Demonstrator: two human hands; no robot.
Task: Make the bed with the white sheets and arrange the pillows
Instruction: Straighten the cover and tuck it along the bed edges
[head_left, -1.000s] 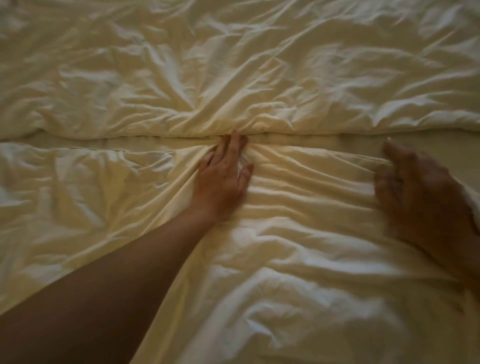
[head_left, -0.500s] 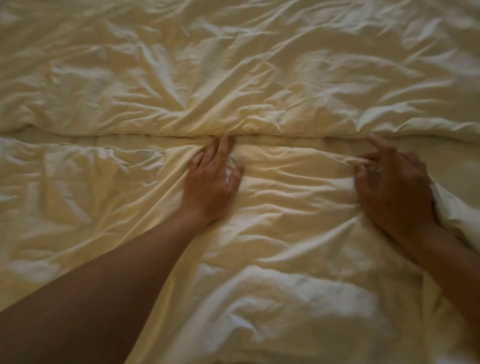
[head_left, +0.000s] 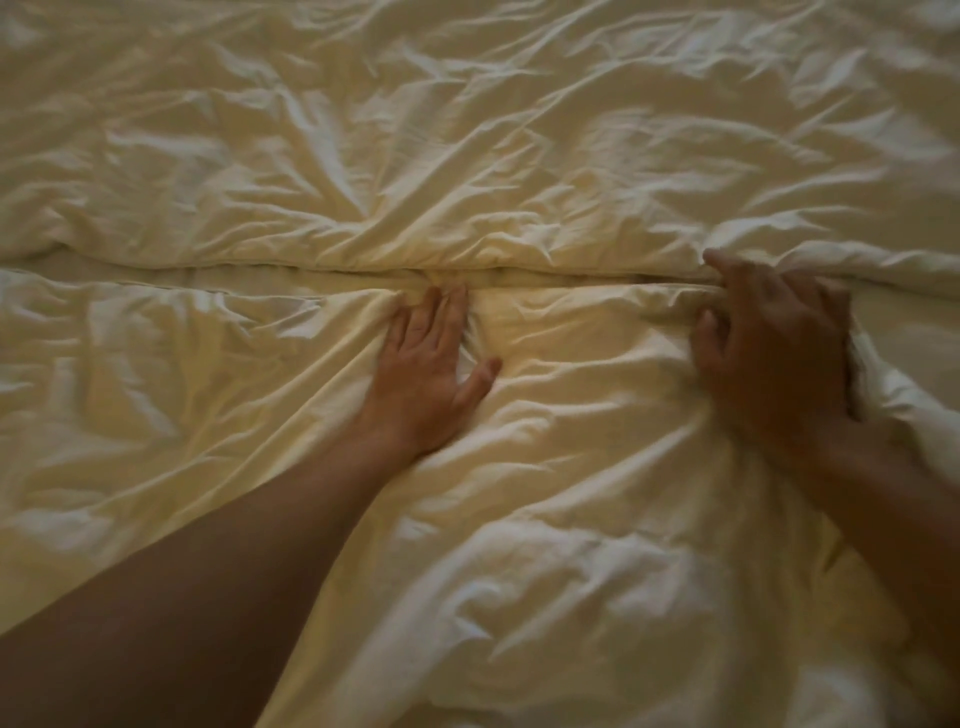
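The left hand (head_left: 431, 369) lies flat, fingers straight, pressing the rumpled white cotton sheet (head_left: 571, 519) just below the long crease (head_left: 260, 273) across the bed. The right hand (head_left: 774, 353), well apart along that crease, curls its fingers round the sheet's edge. This looks like squaring the turned-back edge. Next, a sideways pull while the left hand anchors. Above the crease, a puffy white layer (head_left: 519, 130) lies wrinkled. No pillows show.

Across the middle, a gap (head_left: 156, 278) between far duvet (head_left: 467, 130) and near duvet (head_left: 571, 519). At the near duvet's far edge, left hand (head_left: 426, 374) centrally, right hand (head_left: 774, 353) well rightward.
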